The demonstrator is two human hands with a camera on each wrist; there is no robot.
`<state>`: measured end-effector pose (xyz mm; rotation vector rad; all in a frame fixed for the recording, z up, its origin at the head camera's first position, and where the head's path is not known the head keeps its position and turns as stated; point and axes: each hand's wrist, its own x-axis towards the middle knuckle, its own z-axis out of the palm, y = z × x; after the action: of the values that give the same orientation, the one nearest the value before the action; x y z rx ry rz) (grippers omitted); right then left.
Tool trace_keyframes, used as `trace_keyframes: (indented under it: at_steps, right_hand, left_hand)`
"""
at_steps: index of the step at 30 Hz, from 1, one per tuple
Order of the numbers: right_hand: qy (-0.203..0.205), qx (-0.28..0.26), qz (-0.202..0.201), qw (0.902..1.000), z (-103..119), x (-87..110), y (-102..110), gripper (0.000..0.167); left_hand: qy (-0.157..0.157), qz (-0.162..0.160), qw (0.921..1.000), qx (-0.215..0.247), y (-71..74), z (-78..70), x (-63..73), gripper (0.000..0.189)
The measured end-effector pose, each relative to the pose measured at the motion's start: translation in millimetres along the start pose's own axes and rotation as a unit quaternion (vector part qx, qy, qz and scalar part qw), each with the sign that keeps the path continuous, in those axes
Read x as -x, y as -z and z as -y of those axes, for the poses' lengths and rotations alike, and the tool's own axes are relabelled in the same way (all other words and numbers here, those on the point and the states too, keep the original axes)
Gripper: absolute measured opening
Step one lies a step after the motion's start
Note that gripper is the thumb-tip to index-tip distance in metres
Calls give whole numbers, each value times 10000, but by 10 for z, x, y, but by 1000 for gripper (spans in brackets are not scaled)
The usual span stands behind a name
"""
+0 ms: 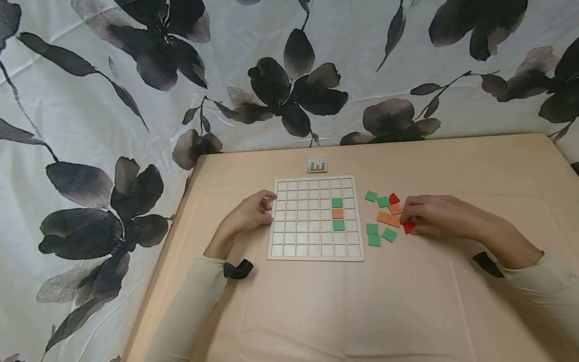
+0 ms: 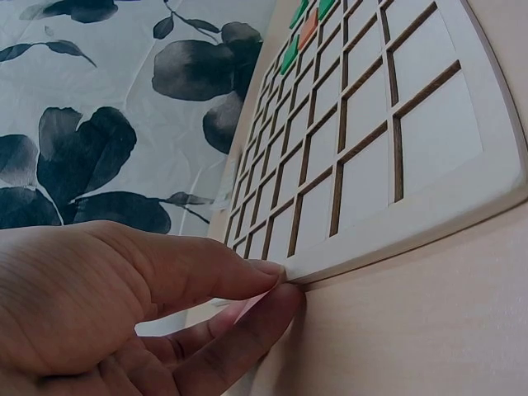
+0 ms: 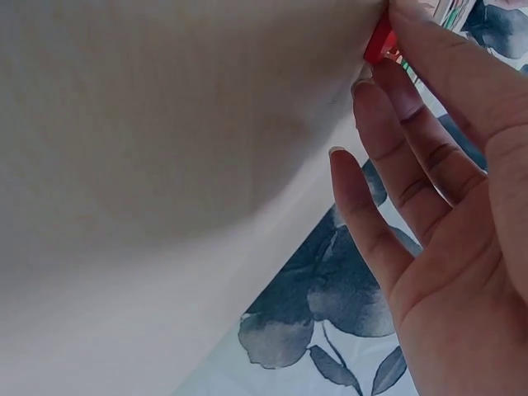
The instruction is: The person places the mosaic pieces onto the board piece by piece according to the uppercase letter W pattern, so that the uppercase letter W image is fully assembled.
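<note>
A white grid board (image 1: 300, 251) lies on the table, with two green tiles (image 1: 336, 202) and one orange tile (image 1: 338, 213) stacked in a column of its squares. My left hand (image 1: 251, 211) is at the board's left edge, and in the left wrist view its thumb and a finger (image 2: 256, 322) pinch that edge. To the right of the board, my right hand (image 1: 441, 216) is over a red tile (image 1: 409, 228). The right wrist view shows this red tile (image 3: 379, 37) between the thumb and fingertips; its far part is hidden.
Loose green tiles (image 1: 390, 234), orange tiles (image 1: 388, 218) and another red tile (image 1: 394, 198) lie between the board and my right hand. A small card with a grid pattern (image 1: 317, 164) sits behind the board. A floral cloth (image 1: 253, 40) hangs along the table's back and left edges.
</note>
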<state>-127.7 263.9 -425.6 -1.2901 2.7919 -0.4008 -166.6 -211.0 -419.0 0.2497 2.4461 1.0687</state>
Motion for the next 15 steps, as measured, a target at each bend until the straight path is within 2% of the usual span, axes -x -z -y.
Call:
trace_keyframes:
  at_steps: [9,15]
  right_hand:
    - [-89,-396,411,9983,-35,-54,42,28]
    - [25,-494,206,9986,-48,-64,14,30]
  left_hand:
    - [-24,-9,10000,62,-3,8,2,59]
    - [-27,-4,10000,27,3,-2,9,59]
